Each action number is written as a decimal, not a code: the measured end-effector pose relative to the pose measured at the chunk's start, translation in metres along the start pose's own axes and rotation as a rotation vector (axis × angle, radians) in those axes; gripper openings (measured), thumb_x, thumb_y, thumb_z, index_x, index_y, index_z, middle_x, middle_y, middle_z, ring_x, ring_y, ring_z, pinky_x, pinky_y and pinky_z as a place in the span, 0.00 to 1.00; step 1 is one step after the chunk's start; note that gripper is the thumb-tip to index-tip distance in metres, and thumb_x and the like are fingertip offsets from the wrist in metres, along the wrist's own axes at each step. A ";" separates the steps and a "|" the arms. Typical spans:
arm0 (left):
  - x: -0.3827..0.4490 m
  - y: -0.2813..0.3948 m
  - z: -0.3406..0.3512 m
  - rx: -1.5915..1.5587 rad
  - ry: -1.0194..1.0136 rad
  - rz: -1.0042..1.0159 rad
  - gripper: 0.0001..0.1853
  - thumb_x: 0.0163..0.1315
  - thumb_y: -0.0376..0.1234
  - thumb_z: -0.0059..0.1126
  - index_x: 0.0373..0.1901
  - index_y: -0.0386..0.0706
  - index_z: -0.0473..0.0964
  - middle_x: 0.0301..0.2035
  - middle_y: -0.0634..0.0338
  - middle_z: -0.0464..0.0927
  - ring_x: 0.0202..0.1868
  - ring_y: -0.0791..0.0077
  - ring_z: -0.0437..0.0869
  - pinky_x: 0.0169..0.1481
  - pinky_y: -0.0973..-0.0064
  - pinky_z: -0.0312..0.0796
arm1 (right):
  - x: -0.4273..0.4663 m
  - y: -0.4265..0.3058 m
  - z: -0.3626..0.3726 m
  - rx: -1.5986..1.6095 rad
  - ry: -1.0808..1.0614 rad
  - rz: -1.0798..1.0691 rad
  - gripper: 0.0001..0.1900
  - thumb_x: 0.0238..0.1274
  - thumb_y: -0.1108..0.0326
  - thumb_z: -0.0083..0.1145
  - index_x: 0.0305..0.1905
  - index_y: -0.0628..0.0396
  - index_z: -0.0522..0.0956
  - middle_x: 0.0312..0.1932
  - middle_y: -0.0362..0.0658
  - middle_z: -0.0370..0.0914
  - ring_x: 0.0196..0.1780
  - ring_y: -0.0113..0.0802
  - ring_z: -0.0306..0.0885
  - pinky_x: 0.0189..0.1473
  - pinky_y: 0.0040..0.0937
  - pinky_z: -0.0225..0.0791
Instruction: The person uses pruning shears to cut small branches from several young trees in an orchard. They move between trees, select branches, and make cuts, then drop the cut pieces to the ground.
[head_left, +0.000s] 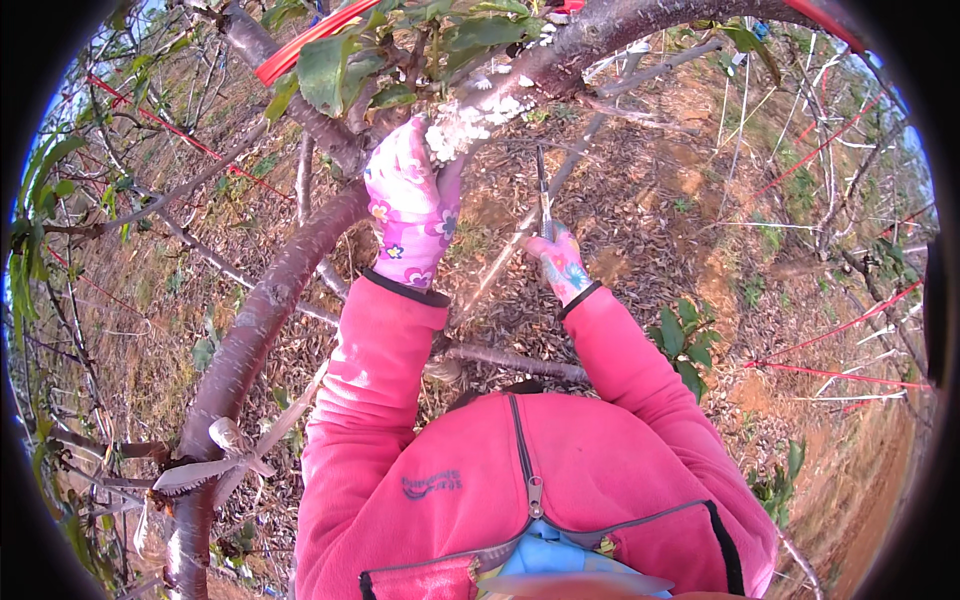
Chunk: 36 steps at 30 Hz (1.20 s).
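My left hand (409, 210), in a pink flower-print glove, is closed around a thick tree branch (300, 262) where it forks; the fingertips are partly hidden. Right beside its thumb, a crust of white bracket-like fungus (469, 124) covers the bark and runs up along the upper limb (600, 37). My right hand (559, 259), gloved in a similar print, holds a slender metal tool (544, 191) with a knurled handle. The tool points up and away, apart from the branch; its exact kind is unclear.
Green leaves (330, 71) and a red ribbon (315, 41) hang above my left hand. A pale cloth strip (225, 465) is knotted around the trunk at lower left. Red cords (832, 367) and white strings stretch between branches. Dry leaf litter (637, 247) covers the ground.
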<state>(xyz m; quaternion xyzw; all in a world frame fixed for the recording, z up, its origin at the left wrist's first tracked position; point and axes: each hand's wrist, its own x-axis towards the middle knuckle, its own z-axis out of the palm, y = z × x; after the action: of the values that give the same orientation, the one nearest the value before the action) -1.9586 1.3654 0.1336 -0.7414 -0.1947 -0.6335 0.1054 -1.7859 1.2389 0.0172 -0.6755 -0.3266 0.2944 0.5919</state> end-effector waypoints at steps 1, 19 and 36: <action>-0.001 0.000 0.000 0.004 -0.009 -0.018 0.39 0.44 0.33 0.74 0.59 0.35 0.65 0.44 0.46 0.75 0.45 0.50 0.78 0.49 0.56 0.71 | 0.000 0.000 -0.002 -0.009 0.044 0.055 0.16 0.49 0.64 0.65 0.42 0.59 0.76 0.27 0.40 0.76 0.28 0.27 0.72 0.31 0.25 0.66; -0.001 -0.001 0.003 0.059 0.000 -0.010 0.41 0.44 0.33 0.73 0.62 0.35 0.64 0.45 0.45 0.74 0.45 0.49 0.78 0.49 0.55 0.71 | 0.014 -0.003 -0.033 0.153 0.091 0.031 0.07 0.57 0.66 0.56 0.36 0.59 0.76 0.25 0.38 0.74 0.25 0.26 0.72 0.31 0.27 0.71; -0.004 -0.002 -0.001 0.096 -0.078 -0.118 0.36 0.50 0.34 0.70 0.61 0.36 0.63 0.44 0.46 0.76 0.46 0.48 0.79 0.52 0.58 0.71 | -0.091 0.118 -0.074 0.075 -0.525 0.471 0.14 0.56 0.64 0.57 0.43 0.63 0.78 0.36 0.46 0.77 0.41 0.37 0.75 0.45 0.35 0.71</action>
<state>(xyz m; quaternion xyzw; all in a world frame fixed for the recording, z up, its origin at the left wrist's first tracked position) -1.9606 1.3666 0.1296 -0.7467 -0.2722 -0.5994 0.0957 -1.7723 1.1118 -0.0893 -0.6115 -0.2918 0.5981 0.4281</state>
